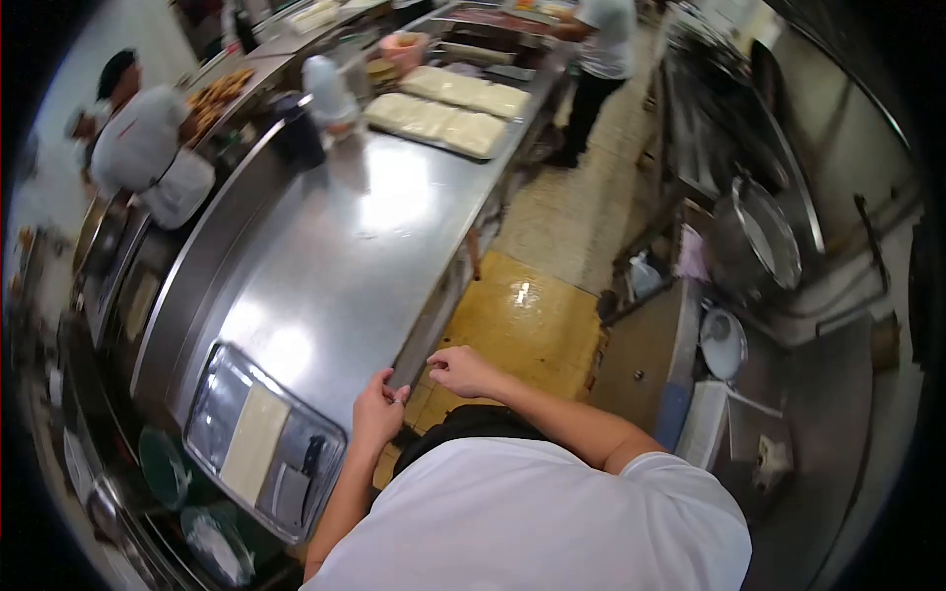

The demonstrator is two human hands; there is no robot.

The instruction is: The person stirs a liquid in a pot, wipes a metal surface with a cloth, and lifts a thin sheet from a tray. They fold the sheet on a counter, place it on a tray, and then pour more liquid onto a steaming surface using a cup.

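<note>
Counter [335,266] of steel is running away from the person, and both hands are resting at its near edge. Left hand [379,409] is curling its fingers over that edge, gripping it. Right hand [463,371] is lying just beside it, fingers loosely bent and touching the rim. Metal tray [212,409] with a pale slab [253,441] is sitting at the near left corner.

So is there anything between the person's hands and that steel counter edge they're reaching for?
Nothing visible. The left hand already grips the steel counter at its near edge, and the right hand sits just beside that edge. The metal tray with the pale slab lies off to the left.
</note>
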